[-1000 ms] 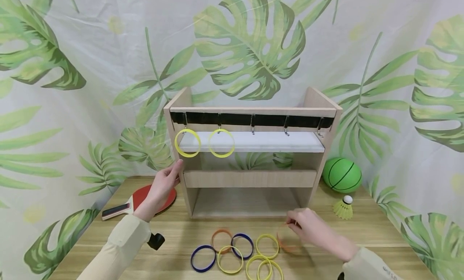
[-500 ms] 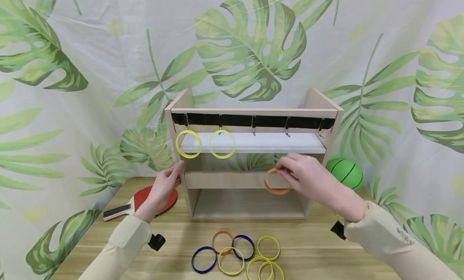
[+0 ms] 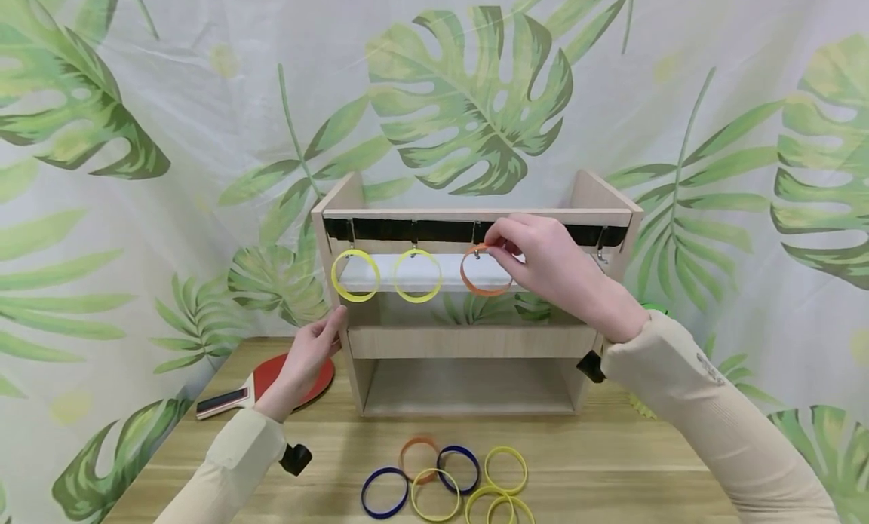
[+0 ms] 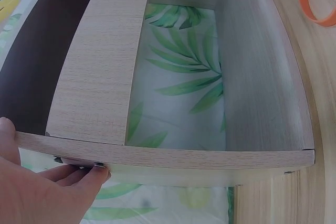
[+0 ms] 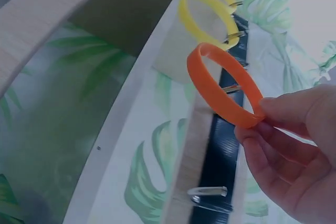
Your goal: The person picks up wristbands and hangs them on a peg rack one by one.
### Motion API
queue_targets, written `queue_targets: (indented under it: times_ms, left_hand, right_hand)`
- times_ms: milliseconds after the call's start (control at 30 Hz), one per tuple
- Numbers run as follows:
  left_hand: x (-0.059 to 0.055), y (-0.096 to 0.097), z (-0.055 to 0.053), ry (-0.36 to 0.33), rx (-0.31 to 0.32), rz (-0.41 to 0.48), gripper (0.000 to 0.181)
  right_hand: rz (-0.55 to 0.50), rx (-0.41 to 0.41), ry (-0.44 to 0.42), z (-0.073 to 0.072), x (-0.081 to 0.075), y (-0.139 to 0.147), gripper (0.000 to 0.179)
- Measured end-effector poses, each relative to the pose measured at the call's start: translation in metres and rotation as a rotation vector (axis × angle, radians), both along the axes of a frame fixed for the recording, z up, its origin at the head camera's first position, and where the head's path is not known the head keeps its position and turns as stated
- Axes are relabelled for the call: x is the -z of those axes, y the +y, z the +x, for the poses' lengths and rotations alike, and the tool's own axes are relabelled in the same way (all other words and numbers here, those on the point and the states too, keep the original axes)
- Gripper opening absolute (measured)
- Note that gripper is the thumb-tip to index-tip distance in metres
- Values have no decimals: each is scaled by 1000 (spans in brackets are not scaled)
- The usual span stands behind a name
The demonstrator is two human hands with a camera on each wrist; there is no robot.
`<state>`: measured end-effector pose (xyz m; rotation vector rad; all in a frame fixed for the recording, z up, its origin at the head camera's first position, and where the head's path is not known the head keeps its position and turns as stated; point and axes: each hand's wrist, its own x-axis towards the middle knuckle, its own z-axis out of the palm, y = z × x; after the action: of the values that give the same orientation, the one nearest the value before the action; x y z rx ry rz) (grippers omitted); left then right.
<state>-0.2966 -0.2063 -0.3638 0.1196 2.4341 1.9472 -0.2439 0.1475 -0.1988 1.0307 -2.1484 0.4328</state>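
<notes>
My right hand [image 3: 553, 256] pinches an orange silicone wristband [image 3: 486, 274] by its upper edge. The band is at the third hook of the wooden shelf [image 3: 468, 343], and in the right wrist view the metal hook [image 5: 229, 88] shows inside the loop of the band [image 5: 223, 95]. Two yellow wristbands [image 3: 356, 298] hang from the hooks to its left. My left hand [image 3: 312, 350] holds the left side panel of the shelf. In the left wrist view, thumb and fingers of that hand [image 4: 50, 187] lie on either side of the panel edge [image 4: 173, 158].
On the table before the shelf lie several wristbands: blue [image 3: 384, 493], yellow [image 3: 505, 470] and orange [image 3: 419, 459]. A red table tennis bat [image 3: 271, 381] lies at the left. Behind my right arm, a green ball [image 3: 655, 308] and a yellow shuttlecock [image 3: 641, 406] are mostly hidden.
My right hand has lifted the orange wristband from the table, up and leftward to the third hook. The left hand has stayed on the side panel.
</notes>
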Motion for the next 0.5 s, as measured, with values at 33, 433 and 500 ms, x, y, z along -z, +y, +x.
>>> queue_targets:
  times_ms: [33, 433, 500]
  left_hand:
    - [0, 0, 0, -1, -3, 2, 85]
    - [0, 0, 2, -2, -4, 6, 80]
    - [0, 0, 2, -3, -5, 11, 80]
  right_hand:
    - [4, -1, -7, -3, 0, -2, 4]
    - [64, 37, 20, -18, 8, -10, 5]
    - [74, 43, 19, -18, 8, -10, 5]
